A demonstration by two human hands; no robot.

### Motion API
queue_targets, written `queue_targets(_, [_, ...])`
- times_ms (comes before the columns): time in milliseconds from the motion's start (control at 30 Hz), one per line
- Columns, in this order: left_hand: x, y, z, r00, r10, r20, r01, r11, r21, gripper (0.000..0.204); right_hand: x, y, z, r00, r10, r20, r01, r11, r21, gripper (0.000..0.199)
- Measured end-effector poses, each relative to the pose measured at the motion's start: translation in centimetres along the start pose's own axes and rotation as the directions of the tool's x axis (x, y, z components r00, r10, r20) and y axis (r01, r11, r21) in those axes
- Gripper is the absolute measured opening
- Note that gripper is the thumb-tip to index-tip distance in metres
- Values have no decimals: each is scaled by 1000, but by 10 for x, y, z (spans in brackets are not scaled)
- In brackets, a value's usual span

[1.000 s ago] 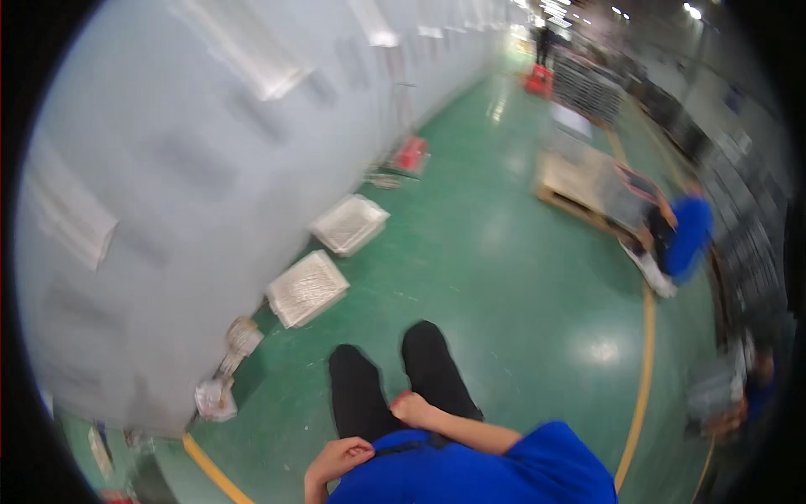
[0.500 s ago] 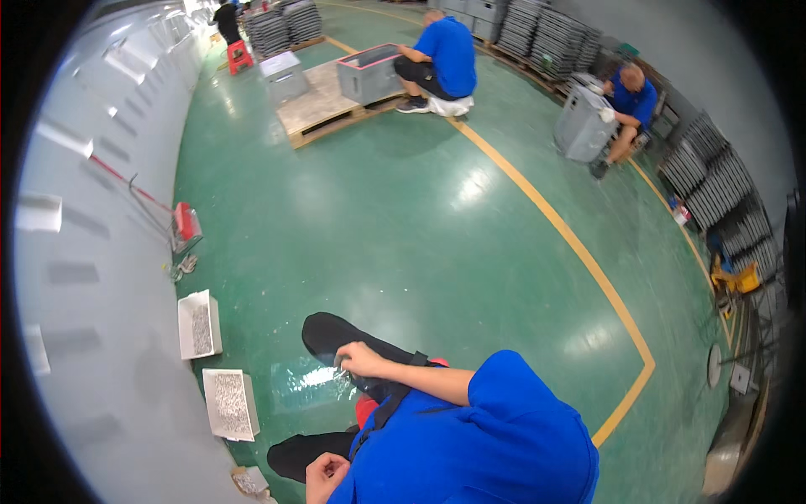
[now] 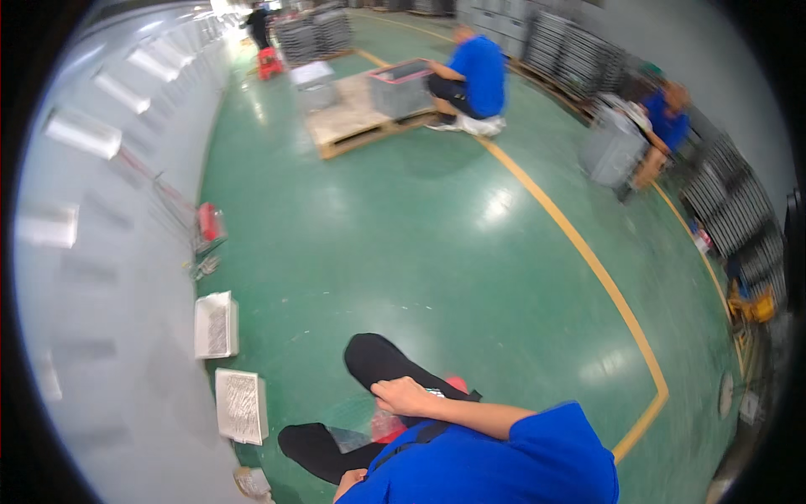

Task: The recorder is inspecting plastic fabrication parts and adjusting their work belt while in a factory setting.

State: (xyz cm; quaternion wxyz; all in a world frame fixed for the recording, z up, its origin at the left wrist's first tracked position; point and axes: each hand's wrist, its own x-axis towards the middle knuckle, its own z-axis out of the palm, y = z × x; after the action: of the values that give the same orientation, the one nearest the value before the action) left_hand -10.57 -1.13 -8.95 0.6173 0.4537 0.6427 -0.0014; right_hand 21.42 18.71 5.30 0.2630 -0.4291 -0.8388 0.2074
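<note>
My right hand (image 3: 405,395) is over my black-trousered thigh, its fingers curled closed. Whatever it pinches, if anything, is too blurred to make out. Just below it, between my legs, lies a clear plastic sheet or bag (image 3: 348,438), partly lost against the green floor. A small patch with white marks (image 3: 435,392) shows beside my right wrist. My left hand (image 3: 351,480) is low against my blue shirt, its fingers mostly hidden. Part of a red seat (image 3: 389,426) shows beneath me.
White trays of small pale pieces (image 3: 220,328) (image 3: 242,407) stand along the left wall, near a red dustpan (image 3: 208,223). Ahead, a person in blue (image 3: 480,76) sits by a grey crate (image 3: 401,91) on a pallet (image 3: 357,143). Another person (image 3: 667,122) handles a grey bin (image 3: 615,149).
The view has shifted, with the surroundings sliding right. My right hand has drawn back toward my body. The clear plastic has gone from the floor by my foot to between my legs.
</note>
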Motion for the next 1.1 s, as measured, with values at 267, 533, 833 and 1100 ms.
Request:
queue_targets(267, [-29, 48, 18, 978, -108, -178, 102, 994, -44, 21, 34, 28, 36, 896, -240, 374, 276, 960, -46, 17])
queue_targets(533, [-51, 52, 27, 975, -106, -196, 152, 960, 235, 24, 19, 38, 99, 717, -194, 670, 344, 934, -97, 18])
queue_targets(833, [-63, 196, 8, 977, -41, -208, 133, 881, 453, 31, 7, 33, 86, 714, -82, 695, 217, 970, -109, 22])
queue_targets(1100, [-33, 127, 47, 842, 285, -458, -237, 958, 161, 34, 42, 26, -15, 944, 330, 3, -330, 944, 0, 21])
